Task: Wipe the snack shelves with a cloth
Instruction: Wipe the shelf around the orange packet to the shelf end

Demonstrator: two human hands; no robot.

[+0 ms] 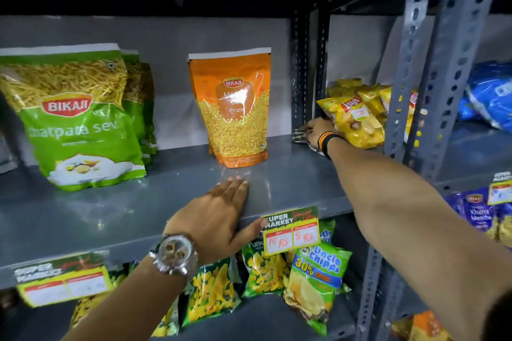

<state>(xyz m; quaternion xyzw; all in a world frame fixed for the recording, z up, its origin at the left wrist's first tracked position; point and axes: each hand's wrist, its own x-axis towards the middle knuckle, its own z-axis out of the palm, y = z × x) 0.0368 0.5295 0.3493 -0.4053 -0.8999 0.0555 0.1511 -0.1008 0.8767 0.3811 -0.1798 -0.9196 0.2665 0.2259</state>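
The grey metal shelf (116, 210) runs across the middle of the view. My left hand (219, 213) lies flat and open on its front edge, a watch on the wrist. My right hand (315, 130) reaches to the shelf's back right corner and presses a dark patterned cloth (299, 137) against the surface beside the rack post. Most of the cloth is hidden under the hand. An orange Bikaji pouch (232, 111) stands upright mid-shelf. Green Bikaji sev pouches (74, 122) stand at the left.
Yellow Lay's packets (357, 116) lie just right of my right hand. Perforated grey uprights (432, 69) divide the racks. Price tags (291, 230) hang off the shelf's front. Uncle Chipps packets (315, 279) fill the shelf below. Blue packets (490, 97) sit at far right.
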